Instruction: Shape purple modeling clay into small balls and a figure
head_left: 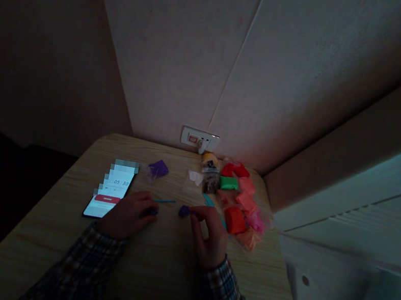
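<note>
Above the middle of the wooden table, my right hand (pixel 208 235) pinches a small dark purple lump of modelling clay (pixel 184 211) between thumb and fingertips. My left hand (pixel 129 214) is closed opposite it, with another bit of purple clay (pixel 153 211) showing between its thumb and index finger. A thin blue stick-like tool (pixel 165 201) extends rightward from just beyond the left fingertips; whether those fingers touch it I cannot tell. Behind the left hand lies a clear bag of purple clay (pixel 159 168).
A lit phone (pixel 110 188) showing a timer lies at left. Bags of red (pixel 234 220), green (pixel 228 183), pink (pixel 258 221) and white clay (pixel 195 177) cluster at right, beside light-blue tools (pixel 208 200). A wall socket (pixel 200 138) with a plug sits behind the table.
</note>
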The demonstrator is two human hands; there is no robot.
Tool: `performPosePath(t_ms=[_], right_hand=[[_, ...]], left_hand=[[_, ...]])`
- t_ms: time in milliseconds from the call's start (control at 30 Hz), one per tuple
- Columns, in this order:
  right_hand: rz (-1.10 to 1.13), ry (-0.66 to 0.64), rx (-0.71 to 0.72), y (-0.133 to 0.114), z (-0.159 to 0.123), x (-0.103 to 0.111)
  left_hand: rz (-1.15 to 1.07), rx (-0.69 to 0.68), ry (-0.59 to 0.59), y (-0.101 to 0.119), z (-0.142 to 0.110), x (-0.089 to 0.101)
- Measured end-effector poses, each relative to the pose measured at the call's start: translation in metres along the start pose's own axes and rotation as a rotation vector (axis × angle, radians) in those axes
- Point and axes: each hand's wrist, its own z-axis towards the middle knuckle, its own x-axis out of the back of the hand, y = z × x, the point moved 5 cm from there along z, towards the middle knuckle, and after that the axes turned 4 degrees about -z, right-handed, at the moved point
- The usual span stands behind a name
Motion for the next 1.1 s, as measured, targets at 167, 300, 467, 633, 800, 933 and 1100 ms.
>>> performPosePath(t_ms=[167, 300, 467, 633, 800, 933, 1100], right_hand=[[0.029, -0.023, -0.029, 0.003, -0.001, -0.002], [0.035, -0.028, -0.031, 0.003, -0.002, -0.002], [0.042, -0.025, -0.043, 0.004, -0.001, -0.004], [0.051, 0.022, -0.076, 0.007, -0.001, -0.003], [0.043, 0.027, -0.108, 0.009, -0.002, -0.003], [0.059, 0.009, -0.126, 0.012, -0.003, -0.004], [0.054, -0.003, -0.127, 0.014, -0.003, -0.004]], left_hand=[[-0.030, -0.058, 0.050, 0.004, 0.000, 0.000], [-0.009, -0.132, 0.102, 0.013, 0.004, -0.003], [0.049, -0.156, 0.160, 0.022, 0.009, -0.010], [0.033, -0.113, 0.101, 0.019, 0.009, -0.017], [-0.014, -0.153, 0.149, 0.019, 0.007, -0.013], [-0.032, -0.168, 0.254, 0.023, 0.006, -0.005], [-0.035, -0.154, 0.393, 0.025, 0.003, 0.006]])
